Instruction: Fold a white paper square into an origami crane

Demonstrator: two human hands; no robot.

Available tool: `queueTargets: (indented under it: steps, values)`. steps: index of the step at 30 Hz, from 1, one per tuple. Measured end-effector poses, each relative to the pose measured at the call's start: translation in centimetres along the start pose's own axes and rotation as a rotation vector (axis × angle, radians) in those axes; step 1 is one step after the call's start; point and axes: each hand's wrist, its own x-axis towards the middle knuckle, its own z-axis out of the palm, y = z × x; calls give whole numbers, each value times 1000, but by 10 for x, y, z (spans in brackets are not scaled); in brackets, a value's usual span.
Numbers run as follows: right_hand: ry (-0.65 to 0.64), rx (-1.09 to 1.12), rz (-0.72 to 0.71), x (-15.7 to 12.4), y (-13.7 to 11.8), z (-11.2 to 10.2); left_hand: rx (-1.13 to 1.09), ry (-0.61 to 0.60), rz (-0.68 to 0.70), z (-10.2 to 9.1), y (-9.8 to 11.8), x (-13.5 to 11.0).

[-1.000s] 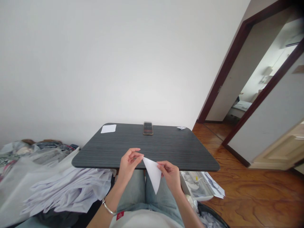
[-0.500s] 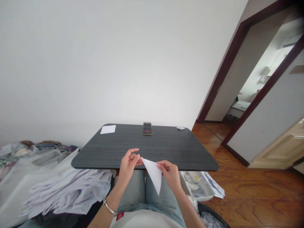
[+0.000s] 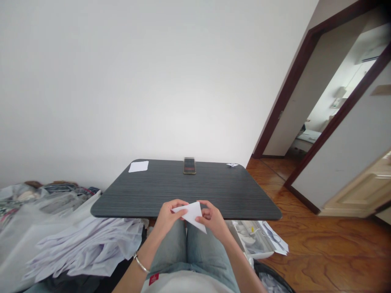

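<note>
A white triangle of folded paper (image 3: 192,212) is held between my two hands, just above the near edge of the dark table (image 3: 146,191). My left hand (image 3: 171,212) pinches its left corner, thumb on top and fingers behind. On the other side, my right hand (image 3: 211,217) grips the right edge between thumb and fingers. One point of the paper hangs down toward my lap. The fingertips behind the sheet are partly hidden.
At the table's back stand a phone-like device (image 3: 189,165) in the middle, a white paper sheet (image 3: 138,166) on the left and a small folded paper piece (image 3: 232,165) on the right. Piled white cloth (image 3: 82,248) lies lower left; an open box (image 3: 253,240) sits lower right.
The paper has turned in my hands, its long point swinging from downward toward level. My left hand has closed onto its left corner, and my right fingers have shifted along the right edge.
</note>
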Motion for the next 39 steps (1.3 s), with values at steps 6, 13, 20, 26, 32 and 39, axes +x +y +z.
queueTargets:
  steps: [6,13,20,26,32,39]
  values:
    - [4,29,120,0,12,-1,-2,82,-6,-4,-5,3]
    - [106,16,132,4,12,0,48,42,-45,-3,-9,3]
    - [6,98,223,1,10,1,-44,70,-60,-3,-17,4]
    - [49,118,223,3,12,0,-93,79,-62,-6,-29,8]
    - [93,-17,238,13,19,-8,267,171,225,-10,-31,6]
    - [79,-140,323,39,28,-22,997,-113,656,19,-49,-13]
